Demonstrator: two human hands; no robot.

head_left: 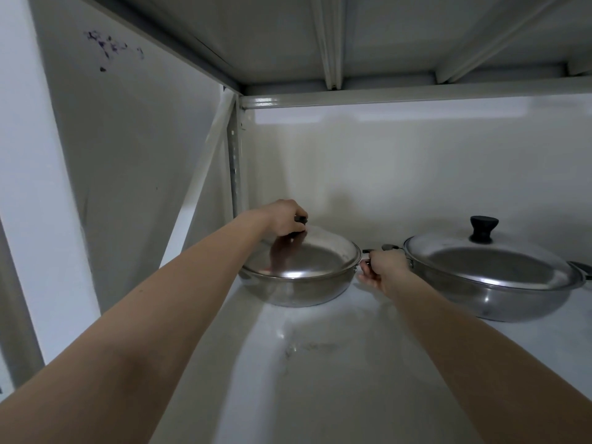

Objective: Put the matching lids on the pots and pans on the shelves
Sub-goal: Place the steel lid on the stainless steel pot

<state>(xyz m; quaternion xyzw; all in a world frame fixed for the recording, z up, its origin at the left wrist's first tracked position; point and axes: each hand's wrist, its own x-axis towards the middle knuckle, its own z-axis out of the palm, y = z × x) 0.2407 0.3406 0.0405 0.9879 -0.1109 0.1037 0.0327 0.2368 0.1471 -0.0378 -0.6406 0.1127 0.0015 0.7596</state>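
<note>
Two steel pans stand on a white shelf (336, 363). On the left pan (298, 291) lies a domed steel lid (314, 259), and my left hand (285, 219) is closed around its black knob, which is mostly hidden. My right hand (382, 267) grips the left pan's right side handle. The right pan (499, 299) carries its own steel lid (490, 262) with a black knob (483, 229), and no hand touches it.
The shelf above (384, 43) hangs low over the pans. A metal upright (234, 161) and a side wall (128, 155) close off the left. A white back wall (416, 174) stands right behind the pans.
</note>
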